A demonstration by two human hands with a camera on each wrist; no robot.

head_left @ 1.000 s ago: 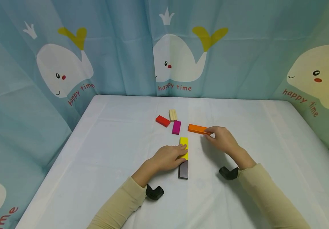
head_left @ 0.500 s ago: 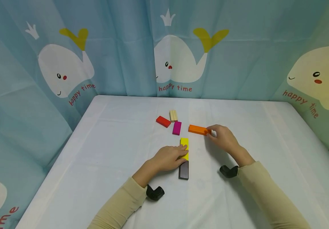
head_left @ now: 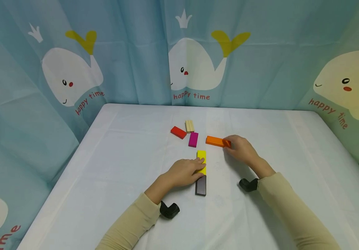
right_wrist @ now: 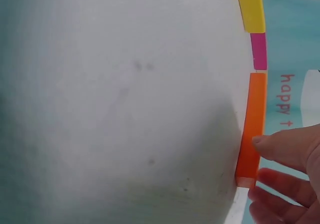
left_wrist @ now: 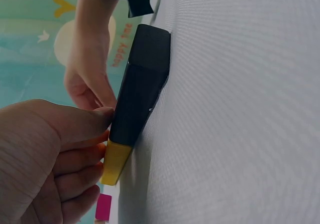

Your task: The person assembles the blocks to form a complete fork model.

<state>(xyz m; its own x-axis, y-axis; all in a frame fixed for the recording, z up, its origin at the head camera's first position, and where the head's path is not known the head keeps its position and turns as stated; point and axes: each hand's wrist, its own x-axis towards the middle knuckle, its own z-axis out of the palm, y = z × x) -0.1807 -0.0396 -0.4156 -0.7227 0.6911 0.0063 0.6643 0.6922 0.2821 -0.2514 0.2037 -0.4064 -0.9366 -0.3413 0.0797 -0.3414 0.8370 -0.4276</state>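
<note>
In the head view my left hand (head_left: 181, 172) rests its fingertips on a yellow block (head_left: 201, 153). Its thumb lies at the seam where that block meets a dark grey block (head_left: 200, 185), and the two form one line end to end. From the left wrist view, the thumb touches the upper edge of the dark block (left_wrist: 135, 94). To the right, my right hand (head_left: 243, 151) pinches the right end of an orange block (head_left: 214, 140) lying flat on the table. The right wrist view shows the thumb on that orange block (right_wrist: 254, 109), with fingers at its far side.
Beyond the yellow block lie a magenta block (head_left: 193, 140), a red block (head_left: 178, 132) and a pale, grooved wooden piece (head_left: 189, 126), close together. All are on the white-covered table (head_left: 120, 156). A blue whale-print curtain (head_left: 142, 52) hangs behind it.
My right hand has shifted slightly along the end of the orange block, its fingertips now a little farther left than half a second ago. The left hand and the blocks stay in place.
</note>
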